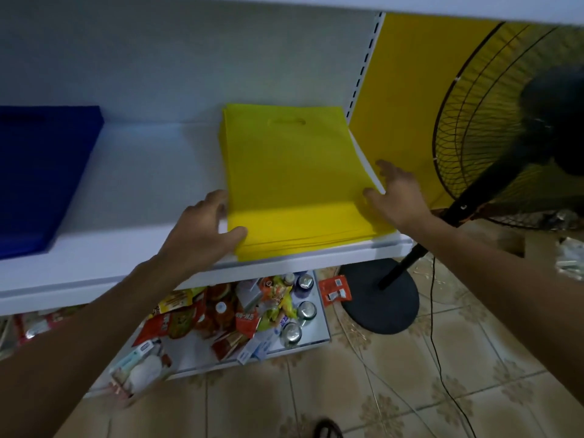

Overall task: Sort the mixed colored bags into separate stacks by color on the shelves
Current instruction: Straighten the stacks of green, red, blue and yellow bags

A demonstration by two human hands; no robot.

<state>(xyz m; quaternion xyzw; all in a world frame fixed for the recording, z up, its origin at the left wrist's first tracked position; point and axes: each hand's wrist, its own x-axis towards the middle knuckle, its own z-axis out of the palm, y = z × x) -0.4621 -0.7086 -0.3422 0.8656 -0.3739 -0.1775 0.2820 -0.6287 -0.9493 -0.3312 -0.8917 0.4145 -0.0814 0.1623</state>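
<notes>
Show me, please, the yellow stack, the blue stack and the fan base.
yellow stack (pixel 294 178): head view, middle of the top bag.
blue stack (pixel 41 178): head view, top face of the stack.
fan base (pixel 376 308): head view, bare part of the black disc on the floor.

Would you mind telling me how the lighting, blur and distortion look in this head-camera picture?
Head view: dim light overall; the yellow bags lie mostly in shade, with a brighter band nearest the camera; the fan at right is smeared by blur; the front edge of the shelf bows from the wide lens.
</notes>
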